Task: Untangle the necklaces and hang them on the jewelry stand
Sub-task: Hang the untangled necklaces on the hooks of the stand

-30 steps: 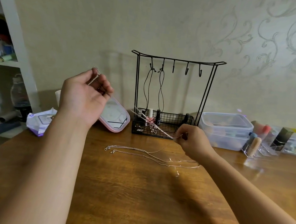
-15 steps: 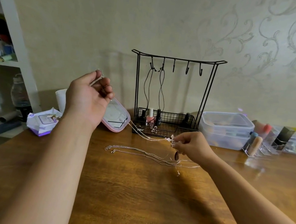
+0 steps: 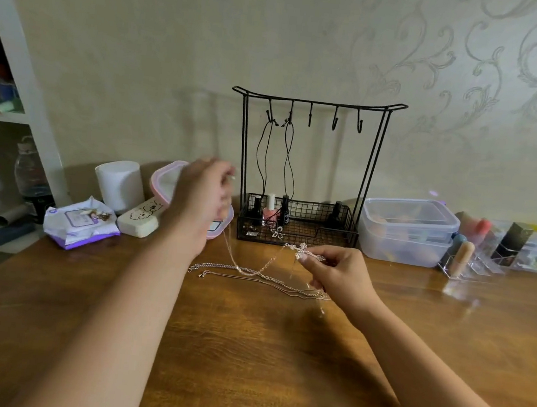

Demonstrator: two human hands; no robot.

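- The wooden counter (image 3: 245,350) carries the whole job, and most of it looks unfinished.
- The black jewelry stand (image 3: 310,171) sits at the back against the wall. Two dark cord necklaces (image 3: 277,157) already hang from its two leftmost hooks; the other three hooks are bare.
- The left hand (image 3: 199,202) is raised in front of the stand's left post. It is motion-blurred, so its fingers seem to pinch one end of a thin silver chain (image 3: 262,267), though I cannot be sure.
- The right hand (image 3: 336,271) hovers low over the counter, thumb and fingers pinched on that chain's cross pendant (image 3: 302,250).
- The remaining silver necklaces (image 3: 253,276) lie on the counter below both hands, their strands crossing. By my reckoning they have yet to be separated and hung.
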